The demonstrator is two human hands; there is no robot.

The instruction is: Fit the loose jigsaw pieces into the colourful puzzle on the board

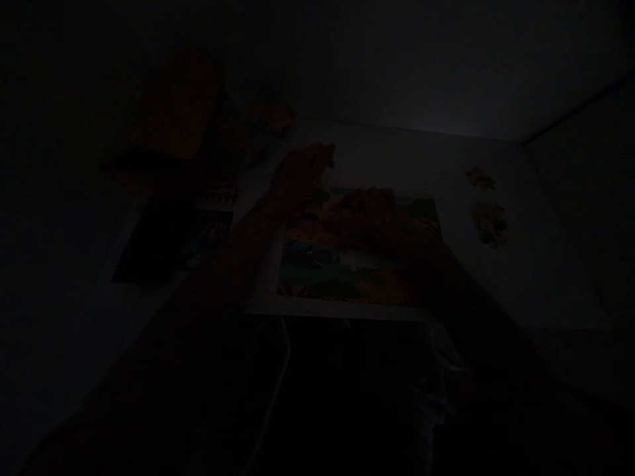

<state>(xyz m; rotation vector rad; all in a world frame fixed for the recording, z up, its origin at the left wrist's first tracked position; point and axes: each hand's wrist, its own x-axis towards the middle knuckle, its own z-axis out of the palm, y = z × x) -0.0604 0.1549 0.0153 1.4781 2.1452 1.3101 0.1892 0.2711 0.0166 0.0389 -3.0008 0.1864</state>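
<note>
White table (536,284), dimly lit. A multicoloured jigsaw puzzle (317,287) lies near its front edge. The right hand (372,215) is over the puzzle, the left hand (300,170) at its upper left corner; whether either grasps anything cannot be determined. Coloured pieces (491,225) lie clustered rightward.

White table (546,277) in near-darkness
</note>
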